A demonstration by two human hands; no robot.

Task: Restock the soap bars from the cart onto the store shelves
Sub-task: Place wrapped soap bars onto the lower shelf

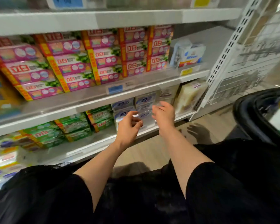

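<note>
Before the lower shelf point(152, 131), both hands hover empty, fingers loosely curled: left hand point(129, 125), right hand point(164, 113). White-blue soap bars point(144, 101) sit stacked between them, likely just squared. Cart point(249, 113) waits at right, contents blurred.

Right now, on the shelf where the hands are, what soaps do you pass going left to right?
Green soap packs → white-and-blue soap boxes, with the left hand and right hand in front → pale cream soap bars.
</note>
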